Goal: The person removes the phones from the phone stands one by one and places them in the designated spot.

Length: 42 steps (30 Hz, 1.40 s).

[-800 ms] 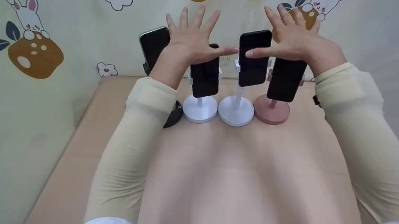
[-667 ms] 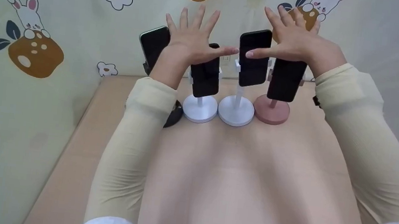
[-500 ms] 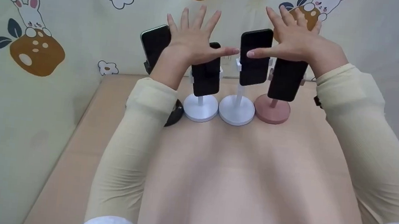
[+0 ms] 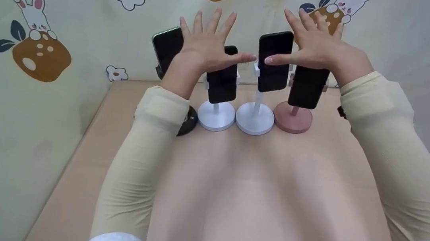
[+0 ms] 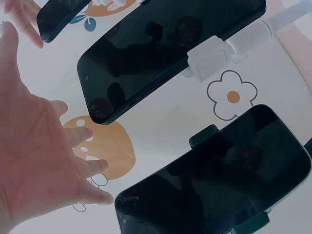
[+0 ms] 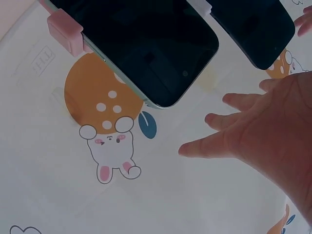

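In the head view, several dark-screened phones stand in a row on phone stands. My left hand (image 4: 202, 51) is spread in front of the leftmost phone (image 4: 165, 47) and a second phone (image 4: 222, 85), holding nothing. Fingers splayed, my right hand (image 4: 318, 45) hovers by the tallest phone (image 4: 272, 76) and the rightmost phone (image 4: 308, 88), its thumb overlapping the tallest one. Both thumbs point at each other, slightly apart. In the left wrist view, a dark green clamp (image 5: 204, 136) grips one phone; a pink clamp (image 6: 67, 31) shows in the right wrist view. Contact with any phone cannot be told.
A black base (image 4: 188, 122), two white bases (image 4: 216, 118) (image 4: 255, 120) and a pink base (image 4: 294, 120) line the back of the beige table (image 4: 230, 202). Behind them hangs a pale wall covering (image 4: 88, 35) printed with rabbits and flowers. A small dark object (image 4: 342, 111) peeks out beside the right sleeve.
Both hands stay spread and almost still, sinking very slightly in the head view. The phones and stands keep their places, and the view shifts a little.
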### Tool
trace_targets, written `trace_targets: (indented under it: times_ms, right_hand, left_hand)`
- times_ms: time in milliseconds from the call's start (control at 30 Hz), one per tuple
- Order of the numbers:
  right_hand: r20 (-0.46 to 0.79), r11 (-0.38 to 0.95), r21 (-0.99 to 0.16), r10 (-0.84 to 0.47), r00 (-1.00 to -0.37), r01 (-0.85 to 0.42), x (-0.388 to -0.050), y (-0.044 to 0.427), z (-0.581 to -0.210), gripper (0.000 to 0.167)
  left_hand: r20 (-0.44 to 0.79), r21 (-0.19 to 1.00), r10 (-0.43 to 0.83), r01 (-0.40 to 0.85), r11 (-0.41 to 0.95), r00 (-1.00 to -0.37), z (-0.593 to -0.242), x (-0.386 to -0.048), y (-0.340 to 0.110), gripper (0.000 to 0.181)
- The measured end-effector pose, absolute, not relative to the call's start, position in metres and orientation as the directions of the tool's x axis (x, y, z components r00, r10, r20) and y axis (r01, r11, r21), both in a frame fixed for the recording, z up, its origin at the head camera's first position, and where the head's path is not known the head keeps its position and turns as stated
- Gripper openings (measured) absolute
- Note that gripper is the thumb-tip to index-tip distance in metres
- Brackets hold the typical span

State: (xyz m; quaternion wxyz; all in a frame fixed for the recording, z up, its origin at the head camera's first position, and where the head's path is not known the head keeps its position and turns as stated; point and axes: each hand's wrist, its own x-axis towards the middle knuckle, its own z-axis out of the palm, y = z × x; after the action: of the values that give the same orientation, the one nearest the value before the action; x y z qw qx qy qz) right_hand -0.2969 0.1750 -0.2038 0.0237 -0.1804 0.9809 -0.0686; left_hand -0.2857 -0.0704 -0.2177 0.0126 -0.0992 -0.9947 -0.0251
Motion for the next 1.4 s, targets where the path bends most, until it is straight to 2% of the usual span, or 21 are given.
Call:
trace_targets:
  times_ms: [600,1133,1400]
  right_hand:
    - [0.025,0.916,-0.138,-0.377,-0.926,-0.376,-0.285,0.173,-0.207,0.118]
    - [0.204,0.878,-0.125,-0.433,-0.878,-0.462,-0.265,0.174,-0.216,0.114]
    - [0.321,0.85,-0.087,-0.469,-0.823,-0.519,-0.256,0.175,-0.228,0.116]
  left_hand:
    - [0.062,0.053,0.225,0.228,0.972,-0.972,-0.22,-0.277,-0.072,0.106]
    - [0.171,0.035,0.269,0.278,0.96,-0.948,-0.225,-0.258,-0.07,0.108]
    - [0.21,0.018,0.289,0.299,0.954,-0.934,-0.235,-0.248,-0.075,0.11]
